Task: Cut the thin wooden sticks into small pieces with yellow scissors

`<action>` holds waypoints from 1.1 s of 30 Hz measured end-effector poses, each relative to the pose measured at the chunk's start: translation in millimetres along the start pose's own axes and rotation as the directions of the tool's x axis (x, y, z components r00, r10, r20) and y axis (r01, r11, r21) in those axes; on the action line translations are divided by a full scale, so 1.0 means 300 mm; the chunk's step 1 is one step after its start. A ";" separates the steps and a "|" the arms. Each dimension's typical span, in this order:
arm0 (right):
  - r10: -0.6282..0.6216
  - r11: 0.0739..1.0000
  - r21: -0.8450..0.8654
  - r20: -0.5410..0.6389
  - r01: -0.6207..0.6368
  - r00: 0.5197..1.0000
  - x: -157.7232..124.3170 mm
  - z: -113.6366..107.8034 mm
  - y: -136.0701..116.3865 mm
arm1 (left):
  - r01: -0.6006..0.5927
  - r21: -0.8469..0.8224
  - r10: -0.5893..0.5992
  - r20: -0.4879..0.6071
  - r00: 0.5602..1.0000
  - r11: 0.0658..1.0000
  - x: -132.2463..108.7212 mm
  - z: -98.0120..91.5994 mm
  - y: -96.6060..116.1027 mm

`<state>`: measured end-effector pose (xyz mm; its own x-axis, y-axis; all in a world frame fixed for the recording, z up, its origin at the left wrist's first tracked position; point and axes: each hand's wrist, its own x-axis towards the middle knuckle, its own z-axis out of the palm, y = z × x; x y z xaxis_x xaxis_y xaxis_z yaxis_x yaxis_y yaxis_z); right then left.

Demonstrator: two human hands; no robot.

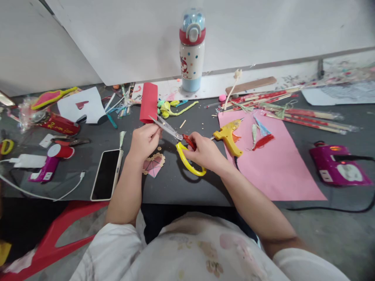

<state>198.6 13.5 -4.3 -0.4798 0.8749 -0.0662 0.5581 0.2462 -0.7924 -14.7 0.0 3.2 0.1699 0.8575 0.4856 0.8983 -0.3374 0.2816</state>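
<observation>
A sheet of red paper (pixel 149 102) stands up from the fingers of my left hand (pixel 144 141), which pinch its lower edge. My right hand (pixel 202 150) grips scissors (pixel 187 162) with a yellow handle. Their blades are parted, and the tips reach the paper's lower edge, close to my left fingers. Something small and red also shows at my right fingers, beside the scissors' pivot; its kind is unclear. Under my left wrist lies a pink heart-shaped piece (pixel 154 166), edged with small tan pieces and crossed by dark lines.
Right of my hand, a yellow hot glue gun (pixel 230 136) and tassels (pixel 263 140) lie on pink paper (pixel 281 168). A bottle (pixel 191 54) stands at the back. A phone (pixel 107 175) and a red can (pixel 60 123) are on the left; a purple power strip (pixel 340 166) sits right.
</observation>
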 end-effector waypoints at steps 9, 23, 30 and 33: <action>0.061 0.998 -0.030 -0.006 -0.061 0.998 0.003 0.005 -0.005 | 0.011 0.097 -0.015 0.036 0.999 0.995 0.004 0.009 -0.003; 0.039 0.999 0.028 0.013 -0.040 0.999 0.009 0.017 0.007 | 0.040 0.095 -0.032 -0.089 0.996 0.995 0.003 0.014 0.015; -0.008 0.998 0.058 0.056 0.005 0.998 0.006 0.027 0.018 | 0.113 0.013 -0.112 -0.089 0.990 0.993 0.007 0.009 0.022; -0.045 0.996 0.085 0.041 0.042 0.998 0.004 0.031 0.022 | 0.156 -0.034 -0.158 -0.077 0.984 0.987 0.006 0.003 0.027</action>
<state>195.3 12.3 -15.3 -0.5323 0.8447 -0.0552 0.4781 0.2462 -0.8431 -6.8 -0.8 5.6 -0.0058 0.8673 0.4977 0.8995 -0.2129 0.3816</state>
